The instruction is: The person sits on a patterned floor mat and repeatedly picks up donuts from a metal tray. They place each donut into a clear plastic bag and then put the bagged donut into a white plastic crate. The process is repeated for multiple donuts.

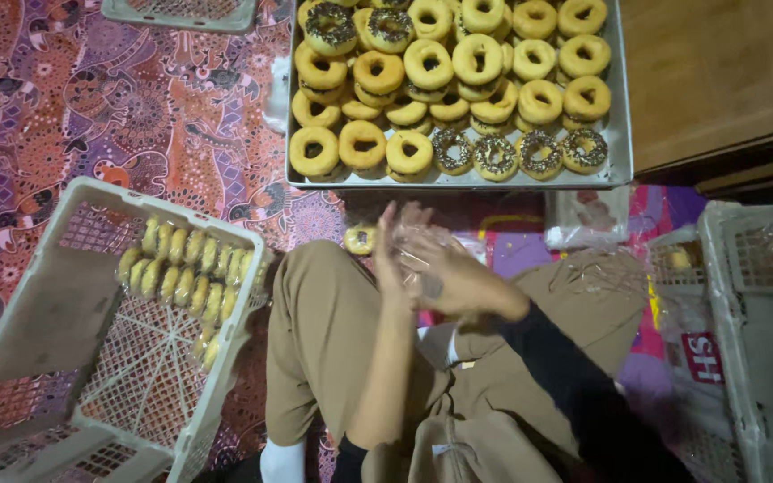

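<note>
Mat [91,107]: patterned cloth in red, purple and orange, spread under everything; the tray is the landmark for all places below.
Tray [624,134]: grey metal, rectangular, at the top centre; it holds rows of ring doughnuts, partly stacked.
Crate [46,304]: pale plastic lattice, below and left of the tray, tilted; clear packs of yellow doughnuts [185,268] lie in rows along its upper side.
Bins [762,304]: pale lattice bins below and right of the tray; a red rectangular label with white letters [701,356] sits on the plastic at their front.
Glazed doughnuts [427,63]: yellow-topped, filling most of the tray.
Sprinkled doughnuts [496,154]: dark-topped, mainly in the tray's near row at the right, with two at its far left.
Bag stack [588,215]: clear bags, just below the tray's right corner.
Left hand [391,250]: below the tray's near edge, fingers straight and close together, pressed against the bag.
Right hand [445,273]: touching the left, fingers curled on the bag.
Bag [418,255]: clear film, between both hands; contents cannot be told.
Loose doughnut [360,239]: yellow, just below the tray, beside the left hand.
</note>
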